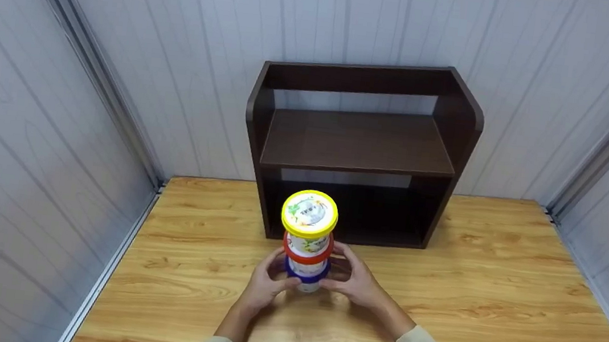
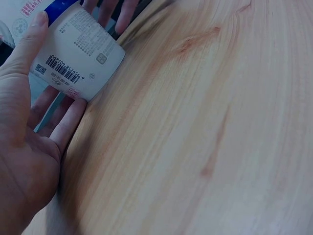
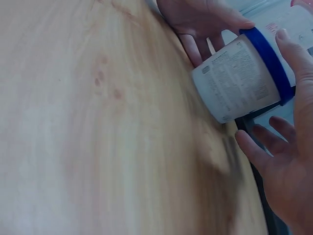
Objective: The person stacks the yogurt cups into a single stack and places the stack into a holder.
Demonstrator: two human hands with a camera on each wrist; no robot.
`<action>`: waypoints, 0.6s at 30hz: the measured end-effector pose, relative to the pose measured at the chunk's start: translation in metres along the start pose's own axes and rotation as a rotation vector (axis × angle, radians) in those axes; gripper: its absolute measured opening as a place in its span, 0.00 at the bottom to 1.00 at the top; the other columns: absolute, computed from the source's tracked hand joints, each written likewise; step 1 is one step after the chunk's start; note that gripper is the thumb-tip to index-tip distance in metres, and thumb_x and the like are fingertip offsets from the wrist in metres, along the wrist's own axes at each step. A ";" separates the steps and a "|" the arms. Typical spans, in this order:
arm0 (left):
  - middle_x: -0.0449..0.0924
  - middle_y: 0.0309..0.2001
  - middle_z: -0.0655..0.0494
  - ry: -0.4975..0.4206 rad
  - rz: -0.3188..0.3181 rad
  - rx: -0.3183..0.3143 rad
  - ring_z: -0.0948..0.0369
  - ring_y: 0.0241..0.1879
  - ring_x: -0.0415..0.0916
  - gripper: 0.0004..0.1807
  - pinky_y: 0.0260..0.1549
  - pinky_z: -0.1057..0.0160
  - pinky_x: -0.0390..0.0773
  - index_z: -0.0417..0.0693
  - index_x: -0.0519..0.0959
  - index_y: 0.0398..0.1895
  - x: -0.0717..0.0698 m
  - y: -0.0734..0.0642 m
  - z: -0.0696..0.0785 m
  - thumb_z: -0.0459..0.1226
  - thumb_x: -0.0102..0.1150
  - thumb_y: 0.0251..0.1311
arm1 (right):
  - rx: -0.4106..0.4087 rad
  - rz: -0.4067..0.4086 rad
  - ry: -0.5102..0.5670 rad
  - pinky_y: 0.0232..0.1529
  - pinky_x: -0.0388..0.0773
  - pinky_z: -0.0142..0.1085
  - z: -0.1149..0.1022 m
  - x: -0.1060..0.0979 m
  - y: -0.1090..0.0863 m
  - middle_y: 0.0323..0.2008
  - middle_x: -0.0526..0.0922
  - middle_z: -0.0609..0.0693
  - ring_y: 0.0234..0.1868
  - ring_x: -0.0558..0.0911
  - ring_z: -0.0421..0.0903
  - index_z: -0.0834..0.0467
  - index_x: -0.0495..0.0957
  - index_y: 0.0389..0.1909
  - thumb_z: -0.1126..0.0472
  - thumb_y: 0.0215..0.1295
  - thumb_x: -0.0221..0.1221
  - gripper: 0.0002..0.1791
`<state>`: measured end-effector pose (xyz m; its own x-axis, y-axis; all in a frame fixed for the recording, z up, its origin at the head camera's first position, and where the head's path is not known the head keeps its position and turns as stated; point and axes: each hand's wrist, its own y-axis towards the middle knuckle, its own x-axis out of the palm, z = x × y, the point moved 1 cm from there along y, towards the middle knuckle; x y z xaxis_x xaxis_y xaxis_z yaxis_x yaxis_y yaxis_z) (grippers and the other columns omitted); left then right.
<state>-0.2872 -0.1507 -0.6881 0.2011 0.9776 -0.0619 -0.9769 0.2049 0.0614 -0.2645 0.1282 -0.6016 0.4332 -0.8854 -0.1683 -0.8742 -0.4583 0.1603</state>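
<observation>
Three white lidded tubs stand in a stack on the wooden tabletop: a yellow-lidded tub (image 1: pixel 310 214) on top, a red-lidded tub (image 1: pixel 306 258) in the middle and a blue-lidded tub (image 3: pixel 237 81) at the bottom. My left hand (image 1: pixel 262 288) holds the bottom tub from the left, thumb on its blue lid and fingers against its far side. On the right, my right hand (image 1: pixel 358 284) curves around the same tub, with its thumb by the lid. In the right wrist view its other fingers (image 3: pixel 252 147) are spread and stand apart from the tub's wall.
A dark brown two-tier shelf (image 1: pixel 362 143) stands right behind the stack, near the back wall (image 1: pixel 225 59). Pale panelled walls enclose the wooden tabletop (image 1: pixel 502 297) on the left, back and right.
</observation>
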 end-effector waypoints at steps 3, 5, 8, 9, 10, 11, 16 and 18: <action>0.83 0.74 0.43 0.013 -0.008 0.018 0.52 0.75 0.80 0.52 0.73 0.63 0.80 0.49 0.70 0.85 -0.001 -0.001 0.000 0.44 0.88 0.59 | -0.003 0.003 0.019 0.74 0.86 0.48 0.005 0.002 0.000 0.78 0.71 0.75 0.77 0.78 0.74 0.67 0.62 0.84 0.65 0.71 0.76 0.47; 0.83 0.74 0.43 0.013 -0.010 0.026 0.51 0.75 0.80 0.52 0.73 0.63 0.80 0.49 0.69 0.85 -0.001 -0.001 -0.001 0.45 0.88 0.59 | -0.005 0.002 0.032 0.73 0.86 0.44 0.008 0.004 0.000 0.78 0.71 0.75 0.77 0.78 0.74 0.67 0.62 0.84 0.65 0.71 0.76 0.47; 0.83 0.75 0.43 -0.003 -0.008 0.019 0.51 0.76 0.79 0.52 0.73 0.63 0.79 0.49 0.70 0.85 -0.001 -0.001 -0.001 0.44 0.88 0.58 | -0.006 0.001 0.047 0.73 0.86 0.44 0.010 0.006 0.001 0.78 0.71 0.77 0.77 0.78 0.75 0.69 0.61 0.84 0.65 0.72 0.75 0.47; 0.83 0.75 0.44 -0.008 -0.006 0.014 0.51 0.76 0.79 0.52 0.74 0.63 0.79 0.50 0.70 0.85 -0.001 -0.001 0.000 0.43 0.88 0.58 | 0.001 0.003 0.054 0.73 0.86 0.45 0.011 0.007 0.001 0.78 0.70 0.77 0.77 0.77 0.75 0.68 0.61 0.84 0.65 0.72 0.76 0.47; 0.83 0.75 0.44 -0.005 -0.004 0.011 0.51 0.76 0.79 0.52 0.74 0.64 0.79 0.50 0.70 0.85 -0.001 -0.001 0.001 0.43 0.88 0.58 | 0.003 0.004 0.056 0.74 0.85 0.46 0.011 0.007 0.001 0.78 0.71 0.77 0.77 0.77 0.75 0.68 0.61 0.84 0.64 0.72 0.75 0.47; 0.83 0.74 0.45 0.002 -0.004 0.017 0.52 0.75 0.80 0.51 0.74 0.64 0.78 0.49 0.70 0.85 0.000 -0.002 0.002 0.43 0.87 0.59 | 0.006 0.006 0.057 0.74 0.85 0.47 0.011 0.008 0.001 0.78 0.71 0.77 0.77 0.77 0.75 0.68 0.61 0.84 0.64 0.72 0.75 0.47; 0.85 0.72 0.45 0.017 -0.006 0.089 0.57 0.72 0.82 0.48 0.73 0.62 0.81 0.48 0.71 0.84 0.003 -0.008 0.011 0.44 0.85 0.63 | 0.016 0.012 0.065 0.77 0.82 0.52 0.011 0.012 0.003 0.78 0.72 0.75 0.78 0.77 0.73 0.68 0.60 0.85 0.63 0.72 0.76 0.48; 0.84 0.72 0.41 0.021 -0.015 0.135 0.57 0.71 0.82 0.47 0.72 0.61 0.82 0.46 0.71 0.83 0.003 -0.011 0.016 0.45 0.84 0.64 | 0.023 0.015 0.071 0.78 0.82 0.53 0.010 0.013 0.004 0.78 0.72 0.75 0.78 0.77 0.73 0.68 0.60 0.85 0.64 0.72 0.76 0.48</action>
<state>-0.2749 -0.1491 -0.6730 0.2123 0.9735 -0.0848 -0.9549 0.2251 0.1936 -0.2643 0.1158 -0.6134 0.4338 -0.8959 -0.0961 -0.8852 -0.4437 0.1402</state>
